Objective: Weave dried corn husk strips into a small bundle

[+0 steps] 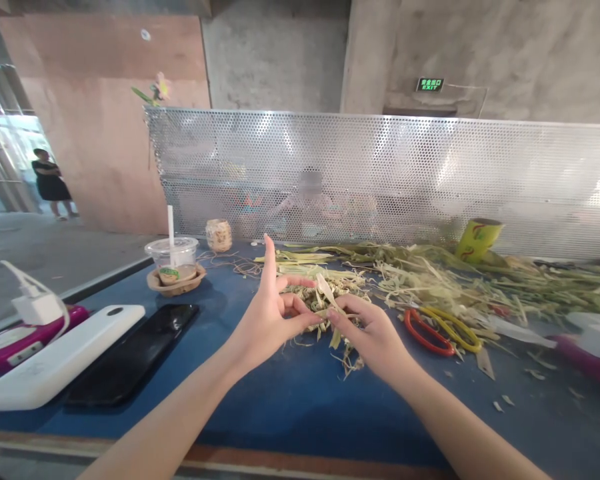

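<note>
The green sign [431, 85] reads "安全出口" above "EXIT".

Blue surface [300, 407]: lower frame. Perforated metal panel [380, 183]: upright behind surface. Concrete wall [275, 60]: upper centre. Lit exit sign [430, 85]: upper right. Grey floor [93, 253]: left.

The left hand [265, 313] and right hand [375, 333] pinch a pale plant strip [325, 289] above the blue table [290, 407]. Red-and-yellow-handled scissors [443, 347] lie near loose stalks [415, 273].

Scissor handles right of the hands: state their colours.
One red loop and one yellow loop, seen best in the head view, the only one.
</note>
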{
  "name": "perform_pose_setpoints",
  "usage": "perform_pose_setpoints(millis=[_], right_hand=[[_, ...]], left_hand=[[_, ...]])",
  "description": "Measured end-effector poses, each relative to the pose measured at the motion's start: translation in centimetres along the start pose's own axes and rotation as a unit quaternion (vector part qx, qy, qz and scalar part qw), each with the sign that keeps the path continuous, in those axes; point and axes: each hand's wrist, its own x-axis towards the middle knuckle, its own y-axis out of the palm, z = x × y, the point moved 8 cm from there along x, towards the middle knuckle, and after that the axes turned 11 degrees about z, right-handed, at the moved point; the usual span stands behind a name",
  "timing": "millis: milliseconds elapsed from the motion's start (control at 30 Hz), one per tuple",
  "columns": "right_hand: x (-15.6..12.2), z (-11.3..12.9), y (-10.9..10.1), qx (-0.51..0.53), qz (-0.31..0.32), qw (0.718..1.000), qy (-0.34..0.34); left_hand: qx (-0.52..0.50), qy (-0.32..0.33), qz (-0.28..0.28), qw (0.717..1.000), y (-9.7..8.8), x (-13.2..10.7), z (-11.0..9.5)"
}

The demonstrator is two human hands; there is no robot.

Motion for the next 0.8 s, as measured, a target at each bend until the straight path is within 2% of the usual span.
perform_pose_setpoints(millis=[33, 100, 167, 233, 267, 333, 467, 600, 667, 800], right_hand=[[0.0, -0.1, 0.0, 0.009, -0.001, 1.000, 0.001], [0.0, -0.5, -0.2, 0.035, -0.014, 0.999, 0.010], [-0.1, -1.1, -0.4, 0.055, -0.034, 0.998, 0.022], [-0.1, -1.3, -0.6, 0.066, -0.049, 0.996, 0.023], [-0.1, -1.3, -0.5, 0.070, -0.049, 0.996, 0.018], [-0.1, -1.1, -0.2, 0.075, -0.034, 0.997, 0.002], [0.1, -1.3, 0.8, 0.067, 0.022, 0.997, -0.003], [0.2, -1.7, 1.2, 0.115, 0.047, 0.992, 0.005], [0.2, -1.7, 1.3, 0.160, 0.041, 0.986, 0.008], [0.3, -1.6, 0.8, 0.205, -0.008, 0.979, 0.019]], left_hand=[[0.018, 0.005, -0.007, 1.000, -0.2, 0.0, 0.0], [0.118, 0.047, -0.056, 0.990, -0.7, -0.4, -0.4], [0.265, 0.131, -0.103, 0.950, -0.4, -1.1, -1.6], [0.362, 0.208, -0.076, 0.905, 1.4, -1.7, -2.1], [0.378, 0.219, -0.044, 0.898, 2.3, -1.8, -1.9], [0.351, 0.178, 0.008, 0.919, 3.2, -1.5, -1.0], [0.178, 0.038, 0.029, 0.983, 2.9, -0.8, 0.6], [0.023, -0.025, 0.057, 0.998, 3.0, -0.5, 1.5], [0.028, -0.018, 0.043, 0.999, 2.9, -0.4, 1.4], [0.133, 0.021, 0.009, 0.991, 3.2, -0.6, 0.6]])
